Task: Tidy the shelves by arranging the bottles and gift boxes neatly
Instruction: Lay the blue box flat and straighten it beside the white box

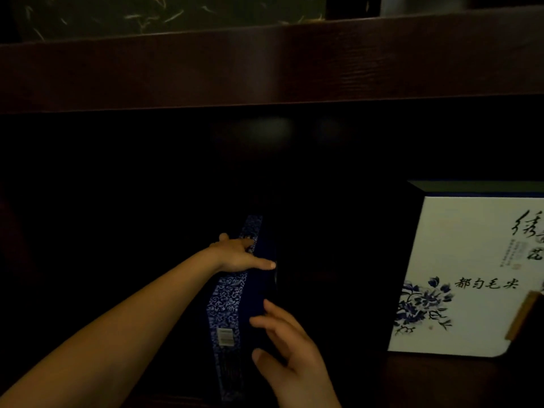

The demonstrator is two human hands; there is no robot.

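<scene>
Dimly, both hands, left hand [235,254], right hand [290,348], on blue patterned gift box [225,301]

Both forearms bare — no sleeves, rings, watch visible.

Gift boxes counted in the lower shelf bay: two. One blue patterned box [228,293] standing on edge; one white box with blue flowers [459,278] at right. Hands in view: two, left hand [235,254] and right hand [291,348]. Upper shelf: one dark green speckled box [164,13], partly visible. Bottles: none discernible in the dim light.
</scene>
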